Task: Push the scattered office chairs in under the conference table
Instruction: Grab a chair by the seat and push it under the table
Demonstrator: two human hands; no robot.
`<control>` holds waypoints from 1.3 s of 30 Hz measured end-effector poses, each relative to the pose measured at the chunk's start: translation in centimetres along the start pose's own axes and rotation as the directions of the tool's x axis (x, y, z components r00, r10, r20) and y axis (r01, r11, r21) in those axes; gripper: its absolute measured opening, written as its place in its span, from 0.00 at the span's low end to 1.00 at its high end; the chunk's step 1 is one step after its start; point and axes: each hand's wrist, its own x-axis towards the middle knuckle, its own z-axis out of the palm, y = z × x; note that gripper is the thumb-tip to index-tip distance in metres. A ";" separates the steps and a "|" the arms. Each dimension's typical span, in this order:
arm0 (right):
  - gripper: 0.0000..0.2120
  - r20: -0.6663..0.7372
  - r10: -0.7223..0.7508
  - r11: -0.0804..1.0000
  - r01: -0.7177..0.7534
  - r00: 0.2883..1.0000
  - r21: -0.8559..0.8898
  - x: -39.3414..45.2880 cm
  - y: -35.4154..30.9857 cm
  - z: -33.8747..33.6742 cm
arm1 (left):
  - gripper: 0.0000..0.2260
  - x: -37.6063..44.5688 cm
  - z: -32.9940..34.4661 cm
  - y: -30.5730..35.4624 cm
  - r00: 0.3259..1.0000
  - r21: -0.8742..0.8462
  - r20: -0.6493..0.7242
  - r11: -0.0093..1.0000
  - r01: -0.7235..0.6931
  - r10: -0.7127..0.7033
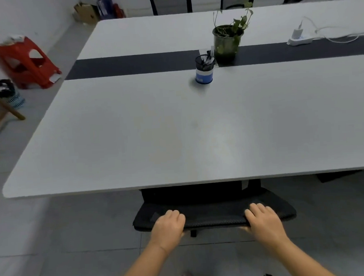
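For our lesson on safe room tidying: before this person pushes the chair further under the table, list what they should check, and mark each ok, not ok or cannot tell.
1. Left hand grips the top edge of the chair back: ok.
2. Right hand grips the same edge, apart from the left, so the push is even: ok.
3. Chair squared to the near edge of the conference table: ok, roughly parallel.
4. Seat already under the table: ok; only the backrest shows.
5. Space under the table free of obstacles: cannot tell, hidden by the tabletop.
6. Pen holder and potted plant well away from the near edge: ok.
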 end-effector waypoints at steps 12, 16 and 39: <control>0.17 -0.116 -0.064 0.996 0.070 0.991 0.051 3.0 -2.3 0.8 | 0.37 0.0 0.0 -4.3 0.999 -0.013 -0.035 0.999 0.034 -0.035; 0.20 -0.161 -0.035 0.996 0.048 0.986 0.078 3.9 -1.6 1.3 | 0.34 1.5 -0.6 -5.1 0.998 0.056 -0.057 0.998 -0.009 0.012; 0.23 0.098 0.629 0.735 -0.631 0.771 0.249 -5.2 -10.3 -6.1 | 0.17 -2.6 -2.9 2.5 0.976 -0.273 -0.086 0.937 -0.218 0.202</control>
